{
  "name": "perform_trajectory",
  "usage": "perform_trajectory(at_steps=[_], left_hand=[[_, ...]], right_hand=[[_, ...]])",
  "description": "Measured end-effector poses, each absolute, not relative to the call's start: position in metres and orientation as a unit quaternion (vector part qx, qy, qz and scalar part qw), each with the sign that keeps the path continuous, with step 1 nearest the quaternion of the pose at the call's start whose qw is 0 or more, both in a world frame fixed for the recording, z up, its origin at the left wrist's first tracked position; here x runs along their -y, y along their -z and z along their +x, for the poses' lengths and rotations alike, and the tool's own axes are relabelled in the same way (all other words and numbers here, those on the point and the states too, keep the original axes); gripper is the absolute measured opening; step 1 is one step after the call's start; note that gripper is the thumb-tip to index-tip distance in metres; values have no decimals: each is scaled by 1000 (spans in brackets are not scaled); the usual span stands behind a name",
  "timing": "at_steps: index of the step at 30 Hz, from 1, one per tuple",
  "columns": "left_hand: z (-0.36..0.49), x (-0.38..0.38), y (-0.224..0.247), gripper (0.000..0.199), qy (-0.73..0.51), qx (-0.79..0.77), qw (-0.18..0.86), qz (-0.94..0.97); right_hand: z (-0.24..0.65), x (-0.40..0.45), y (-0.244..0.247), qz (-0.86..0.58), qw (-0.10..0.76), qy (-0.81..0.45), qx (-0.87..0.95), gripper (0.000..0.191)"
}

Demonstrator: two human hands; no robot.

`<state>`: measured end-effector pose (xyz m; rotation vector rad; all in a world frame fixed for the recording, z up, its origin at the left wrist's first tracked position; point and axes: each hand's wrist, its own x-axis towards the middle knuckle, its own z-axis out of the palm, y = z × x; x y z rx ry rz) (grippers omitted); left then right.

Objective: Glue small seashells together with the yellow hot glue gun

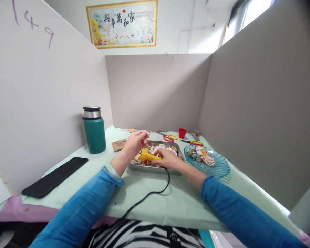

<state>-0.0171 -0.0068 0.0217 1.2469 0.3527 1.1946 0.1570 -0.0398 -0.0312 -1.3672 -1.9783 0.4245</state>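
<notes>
My right hand (pixel 166 159) is wrapped round the handle of a yellow glue gun (pixel 146 155), which has a black cord (pixel 155 193) trailing toward me. The gun lies over a metal tray (pixel 155 168) full of shells (pixel 160 148), its nozzle pointing left. Above the tray's left side, my left hand (pixel 138 140) is raised with thumb and fingers pinched on a small whitish piece (pixel 147 133), too small to name surely. To the right of the tray, a blue glass plate (pixel 220 168) holds several shells (pixel 203 154).
A green bottle (pixel 94 136) and a black flat case (pixel 55 176) stand and lie at the left. Behind the tray are a brown card (pixel 119 145), two pairs of scissors (pixel 169 137), a red cup (pixel 182 133) and a grey lump (pixel 195 134). Grey partitions (pixel 157 93) enclose the table.
</notes>
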Motion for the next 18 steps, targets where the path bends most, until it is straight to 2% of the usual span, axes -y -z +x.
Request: perform_trajectory(at_steps=[3,5,8,12,18], left_hand=[[-21,2,-24,17,-544,-141,665,492],[-25,0,-27,10,-550,-143,689,449],[-30,-3,-29,6,-551,-165,714,399],[-29,-2,-28,6,-525,-225,726,383],[-21,-1,-22,8,-491,-253,733,396]], right_hand=[[158,40,29,-512,370,-166,758,19],[158,39,26,-517,408,-183,729,17],[161,35,24,-514,503,-278,636,23],[163,35,17,-366,638,-424,529,35],[164,46,8,-289,632,-532,485,31]])
